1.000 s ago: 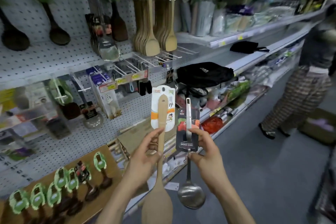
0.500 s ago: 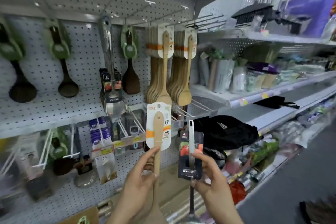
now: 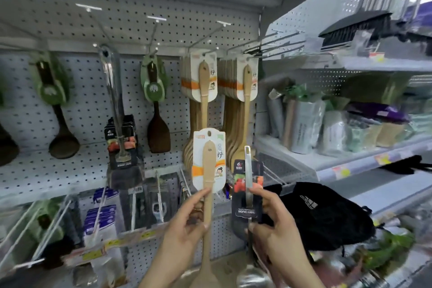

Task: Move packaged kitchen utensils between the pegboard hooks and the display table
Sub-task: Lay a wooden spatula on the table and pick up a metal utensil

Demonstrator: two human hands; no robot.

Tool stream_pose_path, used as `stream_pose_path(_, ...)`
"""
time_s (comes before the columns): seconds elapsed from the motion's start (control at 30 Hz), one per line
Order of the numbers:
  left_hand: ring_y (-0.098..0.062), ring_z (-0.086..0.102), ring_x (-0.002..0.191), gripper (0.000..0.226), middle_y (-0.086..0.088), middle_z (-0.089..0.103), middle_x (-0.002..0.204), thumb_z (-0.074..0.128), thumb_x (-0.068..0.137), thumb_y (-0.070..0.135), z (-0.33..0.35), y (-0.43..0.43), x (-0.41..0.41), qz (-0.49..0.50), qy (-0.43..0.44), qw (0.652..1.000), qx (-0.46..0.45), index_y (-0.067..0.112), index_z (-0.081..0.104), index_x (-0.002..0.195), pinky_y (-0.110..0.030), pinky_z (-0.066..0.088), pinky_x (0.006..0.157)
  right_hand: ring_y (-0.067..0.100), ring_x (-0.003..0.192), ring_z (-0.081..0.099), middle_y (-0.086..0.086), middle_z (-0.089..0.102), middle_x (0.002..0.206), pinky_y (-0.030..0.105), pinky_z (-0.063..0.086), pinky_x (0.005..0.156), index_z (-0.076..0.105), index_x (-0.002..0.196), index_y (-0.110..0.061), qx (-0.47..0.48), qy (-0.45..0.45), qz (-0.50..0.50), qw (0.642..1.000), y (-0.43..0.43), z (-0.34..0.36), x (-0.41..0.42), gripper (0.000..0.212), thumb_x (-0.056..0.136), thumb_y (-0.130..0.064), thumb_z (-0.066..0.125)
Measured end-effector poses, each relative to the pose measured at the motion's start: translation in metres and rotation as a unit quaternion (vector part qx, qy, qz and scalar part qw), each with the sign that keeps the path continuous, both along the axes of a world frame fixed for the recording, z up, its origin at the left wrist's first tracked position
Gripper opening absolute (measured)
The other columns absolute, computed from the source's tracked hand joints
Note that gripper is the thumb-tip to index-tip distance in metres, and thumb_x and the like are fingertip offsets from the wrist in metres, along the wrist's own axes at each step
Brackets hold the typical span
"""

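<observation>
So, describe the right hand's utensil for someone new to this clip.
On the pegboard aisle, below the hanging wooden spatulas, two hands hold utensils. The right hand holds the ladle: steel handle, dark card, unlike the left hand's wooden spatula on white.

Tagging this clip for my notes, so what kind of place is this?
Most likely a housewares shop aisle: carded wooden spatulas hang in rows on pegboard hooks, and the shelf edge carries yellow price tags.
</observation>
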State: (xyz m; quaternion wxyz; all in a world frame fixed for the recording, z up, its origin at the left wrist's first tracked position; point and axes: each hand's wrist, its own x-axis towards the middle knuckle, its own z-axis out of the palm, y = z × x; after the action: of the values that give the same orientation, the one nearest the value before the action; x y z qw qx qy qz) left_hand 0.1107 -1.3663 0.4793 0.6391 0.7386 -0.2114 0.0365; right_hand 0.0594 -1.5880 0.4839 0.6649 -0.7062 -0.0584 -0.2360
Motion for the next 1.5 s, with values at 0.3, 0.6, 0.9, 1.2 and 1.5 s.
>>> stream_pose_path(0.3,-0.001,0.061,0.110,0.074,0.034,0.060,0.114,0.067,0.101,0.004,0.046,-0.086,0.029,0.073,-0.051,0.995,0.035,0.067,0.054,0.137,-0.031,0.056,0.100,0.018,0.117,0.070,-0.005,0.071,0.137,0.023,0.059,0.084,0.072,0.127,-0.041,-0.032,-0.039,0.077,0.996,-0.099,0.032,0.065,0.091,0.076,0.035,0.064)
stream_pose_path(0.6,-0.001,0.059,0.115,0.073,0.031,0.060,0.118,0.065,0.102,0.001,0.118,-0.165,0.060,0.090,-0.141,0.985,0.042,0.061,0.054,0.142,-0.018,0.053,0.093,0.017,0.109,0.073,-0.007,0.072,0.135,0.018,0.058,0.076,0.075,0.120,-0.040,-0.007,-0.074,0.103,0.992,-0.179,0.056,0.098,0.092,0.073,0.038,0.066)
stream_pose_path(0.9,-0.018,0.058,0.106,0.073,0.019,0.056,0.107,0.066,0.099,-0.004,0.148,-0.196,0.096,0.095,-0.175,0.979,0.039,0.053,0.057,0.143,-0.031,0.053,0.098,0.018,0.109,0.072,-0.015,0.069,0.140,0.024,0.062,0.077,0.077,0.117,-0.038,0.036,-0.085,0.123,0.988,-0.215,0.063,0.101,0.094,0.070,0.043,0.065)
stream_pose_path(1.2,-0.010,0.062,0.102,0.073,0.027,0.058,0.103,0.066,0.099,-0.004,0.146,-0.200,0.115,0.116,-0.169,0.978,0.038,0.055,0.058,0.141,-0.028,0.058,0.094,0.021,0.098,0.074,-0.016,0.074,0.119,0.034,0.064,0.071,0.078,0.114,-0.041,0.063,-0.041,0.136,0.988,-0.228,0.058,0.103,0.094,0.071,0.041,0.065)
stream_pose_path(1.5,-0.010,0.062,0.108,0.075,0.024,0.057,0.109,0.066,0.099,-0.002,0.142,-0.199,0.148,0.131,-0.157,0.978,0.050,0.058,0.054,0.142,-0.018,0.053,0.091,0.019,0.098,0.073,-0.006,0.076,0.118,0.035,0.064,0.075,0.077,0.117,-0.042,0.072,-0.031,0.132,0.988,-0.224,0.051,0.106,0.091,0.074,0.038,0.067)
